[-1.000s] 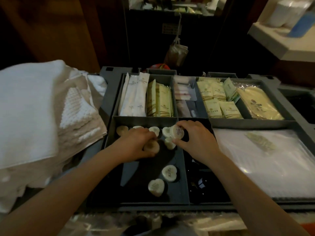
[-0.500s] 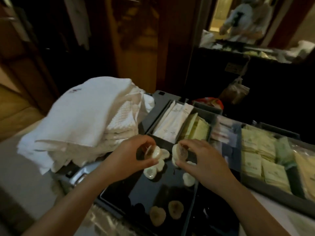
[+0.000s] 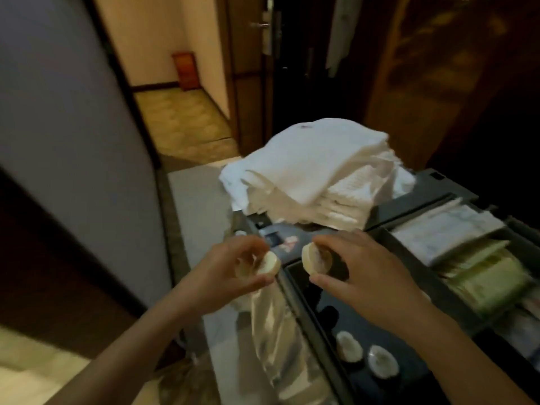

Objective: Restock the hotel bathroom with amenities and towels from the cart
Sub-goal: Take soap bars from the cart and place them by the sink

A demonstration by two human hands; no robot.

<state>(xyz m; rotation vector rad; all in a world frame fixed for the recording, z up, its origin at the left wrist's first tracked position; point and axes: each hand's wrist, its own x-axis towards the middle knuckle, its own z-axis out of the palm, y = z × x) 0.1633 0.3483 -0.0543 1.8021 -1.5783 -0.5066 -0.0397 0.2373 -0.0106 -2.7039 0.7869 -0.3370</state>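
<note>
While astride the tray rim (image 3: 306, 331), left hand (image 3: 233, 270) and right hand (image 3: 368, 279), each pinching soap (image 3: 317, 258).

Left hand (image 3: 233, 270) pinches one soap (image 3: 270, 263), right hand (image 3: 362, 279) another; towels (image 3: 315, 171) behind.

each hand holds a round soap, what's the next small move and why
Probably carry both away from the cart: the left hand pinches a small round cream soap, the right hand a second round cream soap, both held clear of the dark grey tray.
</note>
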